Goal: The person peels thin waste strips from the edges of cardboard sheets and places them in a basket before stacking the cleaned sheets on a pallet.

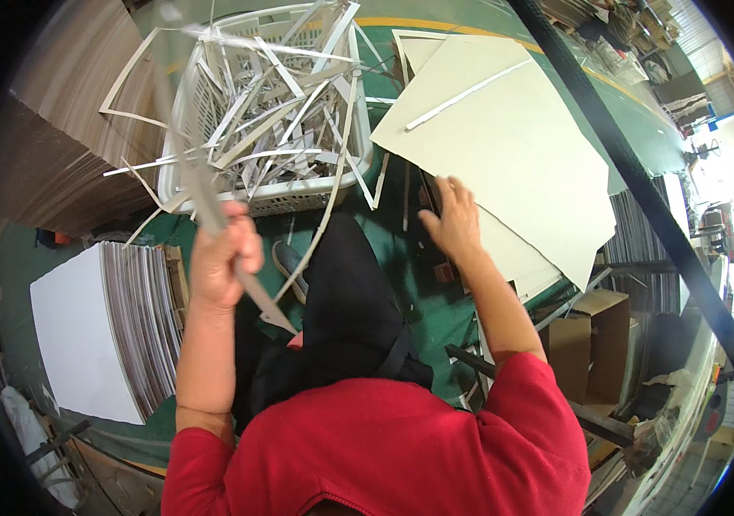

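Note:
My left hand [228, 258] is closed around a long, pale cardboard strip [201, 191]. The strip runs from my lap up past the near-left part of a white plastic basket [302, 193], and its upper end is smeared by motion. Heaped in the basket are many thin offcut strips [277, 129], some hanging over the rim. On the right, my right hand [455, 219] has its fingers apart at the near-left edge of some large cream sheets [504, 129]; whether it touches them I cannot tell. A narrow white strip [468, 95] lies across the top sheet.
Tall brown board stacks [83, 112] stand at the far left. Nearer on the left is a stack of white-faced boards [96, 331]. A dark bar [633, 172] crosses the right side diagonally. An open cardboard box [590, 348] sits at the right, above a green floor [384, 206].

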Tool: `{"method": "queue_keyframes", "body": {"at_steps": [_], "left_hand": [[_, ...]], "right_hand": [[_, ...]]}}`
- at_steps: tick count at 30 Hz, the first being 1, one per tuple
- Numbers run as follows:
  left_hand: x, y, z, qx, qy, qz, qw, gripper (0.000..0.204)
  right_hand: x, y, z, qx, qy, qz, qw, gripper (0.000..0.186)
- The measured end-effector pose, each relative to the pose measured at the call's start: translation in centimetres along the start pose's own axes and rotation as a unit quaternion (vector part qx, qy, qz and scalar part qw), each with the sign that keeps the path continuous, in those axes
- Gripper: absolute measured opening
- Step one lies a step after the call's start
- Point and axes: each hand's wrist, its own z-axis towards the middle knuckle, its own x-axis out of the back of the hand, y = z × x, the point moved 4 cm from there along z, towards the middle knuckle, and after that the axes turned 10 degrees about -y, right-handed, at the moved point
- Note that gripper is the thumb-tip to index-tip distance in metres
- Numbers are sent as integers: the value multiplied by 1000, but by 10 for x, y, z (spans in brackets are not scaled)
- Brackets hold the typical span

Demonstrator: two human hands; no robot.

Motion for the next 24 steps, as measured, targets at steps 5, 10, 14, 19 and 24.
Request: {"method": "queue_keyframes", "body": {"at_steps": [5, 10, 14, 19, 24], "left_hand": [[30, 53, -36, -66, 57, 90, 992, 34], [53, 55, -80, -63, 164, 198, 964, 41], [62, 37, -114, -34, 195, 223, 955, 41], [68, 25, -145, -49, 261, 162, 950, 41], [74, 28, -148, -75, 291, 134, 944, 42]], "right_hand": [[-24, 40, 52, -73, 31, 54, 995, 57], [-41, 36, 129, -195, 35, 214, 957, 63], [-37, 18, 165, -313, -7, 157, 937, 59], [-34, 10, 187, -312, -57, 54, 947, 40], [-41, 56, 197, -433, 46, 121, 892, 36]]}}
